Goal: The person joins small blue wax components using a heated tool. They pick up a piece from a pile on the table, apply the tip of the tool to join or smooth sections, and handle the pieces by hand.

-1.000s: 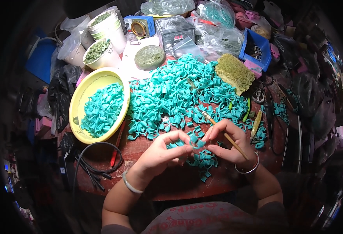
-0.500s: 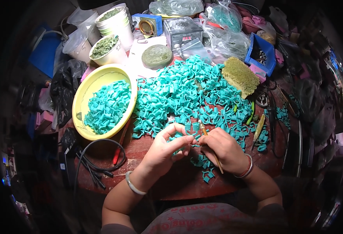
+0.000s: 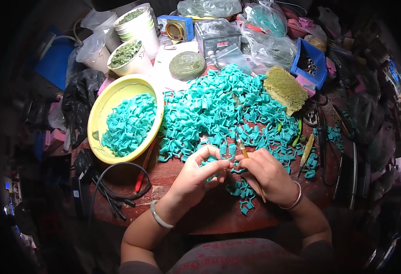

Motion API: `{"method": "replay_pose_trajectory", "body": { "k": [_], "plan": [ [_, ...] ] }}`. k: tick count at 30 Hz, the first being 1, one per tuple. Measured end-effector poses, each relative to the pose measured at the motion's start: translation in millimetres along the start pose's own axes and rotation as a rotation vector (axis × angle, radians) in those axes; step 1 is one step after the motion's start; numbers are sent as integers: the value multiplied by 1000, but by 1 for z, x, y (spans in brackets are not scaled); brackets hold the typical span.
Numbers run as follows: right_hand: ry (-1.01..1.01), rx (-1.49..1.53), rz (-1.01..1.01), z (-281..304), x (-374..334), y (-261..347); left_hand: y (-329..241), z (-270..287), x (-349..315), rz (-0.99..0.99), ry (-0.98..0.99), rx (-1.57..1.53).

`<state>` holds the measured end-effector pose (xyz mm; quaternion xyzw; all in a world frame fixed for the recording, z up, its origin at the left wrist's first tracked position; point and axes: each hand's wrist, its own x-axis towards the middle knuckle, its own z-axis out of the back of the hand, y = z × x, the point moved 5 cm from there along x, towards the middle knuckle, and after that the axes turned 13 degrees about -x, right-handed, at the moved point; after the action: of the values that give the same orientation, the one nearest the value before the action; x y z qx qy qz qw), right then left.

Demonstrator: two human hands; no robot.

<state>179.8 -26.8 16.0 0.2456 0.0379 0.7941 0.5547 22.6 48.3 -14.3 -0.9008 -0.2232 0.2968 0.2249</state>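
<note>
The left hand [image 3: 192,177] pinches a ridged teal piece [image 3: 228,150] between thumb and fingertips, right of the yellow bowl [image 3: 99,108]. Just beside it, the right hand [image 3: 270,179] closes round a slim wooden-handled tool [image 3: 243,150]. The work looks partway: a loose batch [image 3: 130,122] fills part of the smooth bowl, while a larger heap [image 3: 205,107] of hooked, plastic-looking pieces lies right of it. Farther right of the bowl sits a coarse, mossy-green block [image 3: 286,90].
</note>
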Motion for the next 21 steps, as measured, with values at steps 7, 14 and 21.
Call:
{"method": "replay_pose_trajectory", "body": {
  "k": [7,14,21],
  "plan": [
    [21,-31,9,-1,-1,0,1,0,0,-9,1,-15],
    [-26,-29,-10,1,4,2,0,0,1,-22,3,-9],
    [-1,-26,-30,2,3,2,1,-1,1,-30,7,-34]
  ]
}}
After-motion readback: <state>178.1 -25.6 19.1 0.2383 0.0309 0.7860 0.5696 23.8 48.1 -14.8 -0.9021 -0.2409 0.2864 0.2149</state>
